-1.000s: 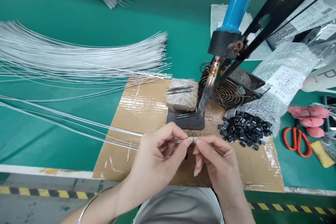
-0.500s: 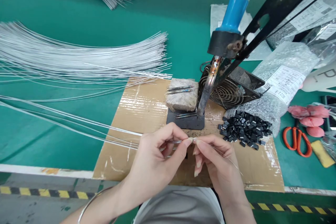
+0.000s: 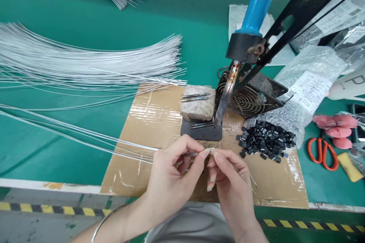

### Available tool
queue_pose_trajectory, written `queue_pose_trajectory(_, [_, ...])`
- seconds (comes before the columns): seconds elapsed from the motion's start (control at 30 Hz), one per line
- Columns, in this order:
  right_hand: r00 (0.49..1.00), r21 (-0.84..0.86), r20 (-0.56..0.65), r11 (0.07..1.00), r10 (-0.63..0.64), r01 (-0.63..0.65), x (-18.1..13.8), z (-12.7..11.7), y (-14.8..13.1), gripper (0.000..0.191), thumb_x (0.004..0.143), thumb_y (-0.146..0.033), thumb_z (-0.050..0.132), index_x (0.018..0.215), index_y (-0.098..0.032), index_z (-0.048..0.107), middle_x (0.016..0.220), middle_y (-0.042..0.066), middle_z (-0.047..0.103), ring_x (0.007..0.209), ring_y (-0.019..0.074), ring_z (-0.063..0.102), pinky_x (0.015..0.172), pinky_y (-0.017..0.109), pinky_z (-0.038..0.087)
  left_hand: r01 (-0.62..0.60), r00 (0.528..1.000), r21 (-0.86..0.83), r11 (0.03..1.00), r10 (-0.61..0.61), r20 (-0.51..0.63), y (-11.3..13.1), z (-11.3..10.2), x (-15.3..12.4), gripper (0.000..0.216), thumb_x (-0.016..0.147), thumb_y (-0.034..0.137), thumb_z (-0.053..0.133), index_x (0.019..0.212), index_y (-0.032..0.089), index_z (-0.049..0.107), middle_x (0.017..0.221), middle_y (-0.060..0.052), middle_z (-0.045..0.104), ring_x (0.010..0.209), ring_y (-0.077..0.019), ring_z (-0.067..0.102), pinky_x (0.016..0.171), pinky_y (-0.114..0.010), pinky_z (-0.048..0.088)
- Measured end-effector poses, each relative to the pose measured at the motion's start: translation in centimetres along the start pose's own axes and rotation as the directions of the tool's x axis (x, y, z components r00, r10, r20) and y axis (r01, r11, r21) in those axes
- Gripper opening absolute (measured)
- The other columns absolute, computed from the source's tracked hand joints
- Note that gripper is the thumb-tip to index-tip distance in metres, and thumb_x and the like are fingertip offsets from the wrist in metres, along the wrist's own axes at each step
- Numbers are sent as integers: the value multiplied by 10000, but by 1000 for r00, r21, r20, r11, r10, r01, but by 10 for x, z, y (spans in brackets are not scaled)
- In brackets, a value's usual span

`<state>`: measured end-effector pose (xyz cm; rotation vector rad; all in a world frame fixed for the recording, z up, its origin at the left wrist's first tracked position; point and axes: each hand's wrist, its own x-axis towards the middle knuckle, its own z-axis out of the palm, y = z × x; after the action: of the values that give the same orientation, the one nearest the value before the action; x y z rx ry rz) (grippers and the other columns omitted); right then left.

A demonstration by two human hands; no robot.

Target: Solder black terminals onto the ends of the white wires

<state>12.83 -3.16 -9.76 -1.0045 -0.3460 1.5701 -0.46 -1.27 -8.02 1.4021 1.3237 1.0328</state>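
Several thin white-grey wires [image 3: 131,142] run in from the left, over the cardboard, into my left hand [image 3: 171,176]. That hand is closed around them, thumb and forefinger pinching near their ends. My right hand [image 3: 234,182] meets it fingertip to fingertip, closed in a pinch at the same spot. Fine bare strands [image 3: 245,179] stick out past my right fingers towards the lower right. The exact joint between the fingertips is hidden. Just beyond the hands stand a soldering iron [image 3: 224,102] pointing down and a pale block [image 3: 196,111] with metal pins on it.
A cardboard sheet [image 3: 273,186] lies under my hands. Black small connectors [image 3: 266,140] are heaped at the right, near a round fan [image 3: 245,98], bubble-wrap bags [image 3: 306,83] and orange-handled scissors [image 3: 322,153]. A large wire bundle [image 3: 94,59] fills the left.
My right hand has shifted slightly left and turned, its lower fingers curling in. The fine strands now hang more steeply. My left hand keeps its pinch on the wires.
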Motion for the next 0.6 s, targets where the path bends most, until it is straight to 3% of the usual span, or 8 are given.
queue_pose_trajectory(0.23, [999,-89,36,996,-30,33,-2,-6,1,159,855,-427,891,874,-269,895,697,-1,771,488,90,648,458,181,614,20,1000,-66,998,-19,9,-4,0,1,179,974,227,654,798,199,673,647,11,665,536,-106,559,466,-206,383])
queue_pose_trajectory(0.33, [976,-316,50,924,-211,215,-1,-23,-10,278,992,-498,722,978,-282,897,782,38,790,569,138,681,485,245,618,32,999,-54,998,-33,-5,-10,-3,1,163,978,253,679,823,210,704,668,18,647,559,-104,538,480,-214,355])
queue_pose_trajectory(0.4, [897,-597,30,712,-441,370,2,-38,-23,255,1025,-430,693,995,-275,893,801,39,772,598,140,655,527,260,582,43,999,-39,998,-43,-12,-12,-5,0,144,974,258,691,839,218,723,687,19,651,573,-105,532,492,-217,353])
queue_pose_trajectory(0.47, [775,-833,101,373,-624,409,9,-53,-39,138,986,-317,756,996,-259,881,832,34,760,651,143,631,589,278,541,48,999,-28,998,-48,-10,-12,-7,-2,136,975,261,692,852,224,736,709,13,669,590,-109,543,500,-219,358])
queue_pose_trajectory(0.53, [699,-904,287,56,-655,424,17,-63,-54,103,960,-250,777,1019,-233,860,837,27,751,664,146,603,619,297,515,44,999,-21,999,-44,5,-12,-8,-2,139,979,267,688,858,228,744,710,11,677,592,-111,549,499,-220,358])
queue_pose_trajectory(0.6, [669,-862,490,-198,-559,467,26,-69,-65,105,967,-215,756,1033,-203,836,799,18,731,667,155,588,635,312,510,43,999,-14,999,-43,22,-11,-8,-2,142,982,273,686,863,230,750,710,10,686,591,-112,555,496,-220,359])
